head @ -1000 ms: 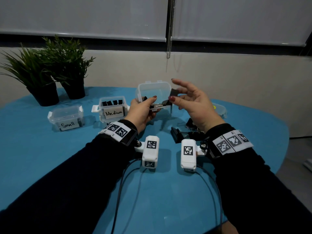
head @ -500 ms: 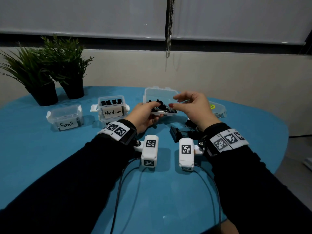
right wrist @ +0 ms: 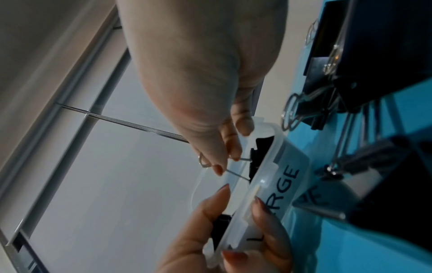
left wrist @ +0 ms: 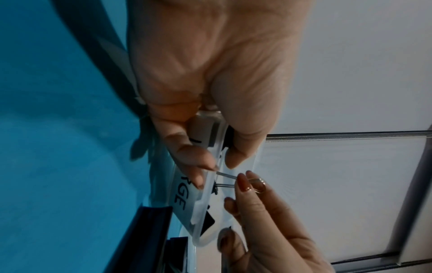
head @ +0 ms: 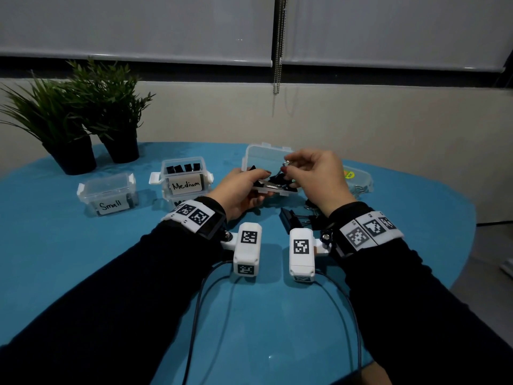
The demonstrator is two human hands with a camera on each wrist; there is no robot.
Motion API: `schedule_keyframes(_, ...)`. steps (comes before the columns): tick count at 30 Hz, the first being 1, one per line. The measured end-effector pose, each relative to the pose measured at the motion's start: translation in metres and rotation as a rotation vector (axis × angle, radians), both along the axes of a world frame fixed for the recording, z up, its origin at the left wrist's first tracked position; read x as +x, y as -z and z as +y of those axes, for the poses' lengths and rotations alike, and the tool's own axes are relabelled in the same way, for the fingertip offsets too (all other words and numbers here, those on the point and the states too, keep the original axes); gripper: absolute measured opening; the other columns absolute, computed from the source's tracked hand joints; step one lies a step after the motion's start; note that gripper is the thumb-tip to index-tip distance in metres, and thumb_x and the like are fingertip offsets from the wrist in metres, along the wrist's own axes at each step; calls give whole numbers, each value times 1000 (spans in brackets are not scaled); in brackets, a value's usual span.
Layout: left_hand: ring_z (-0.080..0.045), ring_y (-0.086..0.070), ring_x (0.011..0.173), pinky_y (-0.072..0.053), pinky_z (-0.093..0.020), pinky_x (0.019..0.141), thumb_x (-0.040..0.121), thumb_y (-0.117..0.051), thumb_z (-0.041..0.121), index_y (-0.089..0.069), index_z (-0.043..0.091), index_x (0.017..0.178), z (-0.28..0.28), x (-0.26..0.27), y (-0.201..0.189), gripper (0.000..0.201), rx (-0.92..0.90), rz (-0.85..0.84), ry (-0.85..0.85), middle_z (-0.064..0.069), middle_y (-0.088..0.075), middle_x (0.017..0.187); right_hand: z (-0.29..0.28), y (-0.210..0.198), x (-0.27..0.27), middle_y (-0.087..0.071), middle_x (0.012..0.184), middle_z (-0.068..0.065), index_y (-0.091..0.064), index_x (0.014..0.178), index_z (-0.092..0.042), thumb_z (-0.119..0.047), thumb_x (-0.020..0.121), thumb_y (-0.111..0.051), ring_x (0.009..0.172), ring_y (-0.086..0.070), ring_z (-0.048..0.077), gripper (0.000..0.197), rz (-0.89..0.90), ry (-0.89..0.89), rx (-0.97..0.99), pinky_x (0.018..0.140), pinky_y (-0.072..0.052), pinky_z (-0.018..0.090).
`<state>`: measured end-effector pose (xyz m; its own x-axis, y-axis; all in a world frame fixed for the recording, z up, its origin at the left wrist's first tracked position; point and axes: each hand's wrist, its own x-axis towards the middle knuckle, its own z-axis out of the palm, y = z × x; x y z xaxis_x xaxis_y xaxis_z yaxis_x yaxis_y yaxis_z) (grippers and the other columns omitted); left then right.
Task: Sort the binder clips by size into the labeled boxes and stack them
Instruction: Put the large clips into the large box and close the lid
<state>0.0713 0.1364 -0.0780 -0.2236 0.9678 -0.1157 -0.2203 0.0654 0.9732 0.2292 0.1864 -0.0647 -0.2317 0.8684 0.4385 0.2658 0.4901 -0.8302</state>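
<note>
My left hand [head: 238, 190] grips the front rim of the clear box labelled Large [head: 263, 159], thumb inside and fingers on the label [left wrist: 180, 195]. Its lid stands open behind. A large black binder clip [head: 277, 179] lies in the box. My right hand [head: 313, 173] pinches that clip's wire handle [left wrist: 226, 176] between thumb and forefinger just above the rim. The right wrist view shows the same: the wire handle [right wrist: 236, 174], the clip's black body [right wrist: 259, 153], the Large box [right wrist: 287, 181]. Several loose large clips [head: 291, 219] lie on the table under my right wrist.
The Medium box [head: 184, 176], open and holding several black clips, stands to the left, and the lidded Small box [head: 108, 194] further left. Two potted plants [head: 69, 126] stand at the back left. A clear container [head: 356, 179] sits at right on the blue table [head: 83, 259].
The Large box has come down from a raised, tilted hold to just above the table. My right hand, spread open a second ago, has closed onto the clip's wire handle.
</note>
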Motion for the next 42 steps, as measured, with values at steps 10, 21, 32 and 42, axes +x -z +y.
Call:
schedule_keyframes(10,-18,-69,62,-45,-18,39,97,-61,15,-60,10,108,-5,3,-2,12,20,44,114,-9,-72,79,-6,-5,4,-63,78,-7,-80,98,-17,-17,87,-76,67,-51,3,12,-256,35,156,61,-37,13)
schedule_keyframes(21,-20,-70,69,-49,-18,42,96,-67,27,-56,3,124,-6,10,-1,39,40,9,157,-15,-68,94,2,-10,2,-69,92,6,-77,114,-29,-22,95,-66,91,-63,25,23,-586,55,228,78,-47,32)
schedule_keyframes(32,-19,-70,65,-51,-20,44,93,-72,29,-53,0,127,-1,7,3,48,61,-28,-8,-15,-69,95,-16,-14,0,-64,133,1,-52,139,-23,-30,101,-52,129,-52,27,39,-843,61,134,110,-34,43)
schedule_keyframes(42,-19,-72,68,-60,-25,56,93,-72,25,-51,3,111,-1,5,3,35,89,-111,-24,-10,-63,84,-26,-25,2,-43,146,8,-65,126,-34,-15,96,-43,147,-21,19,42,-920,-3,47,114,-15,49)
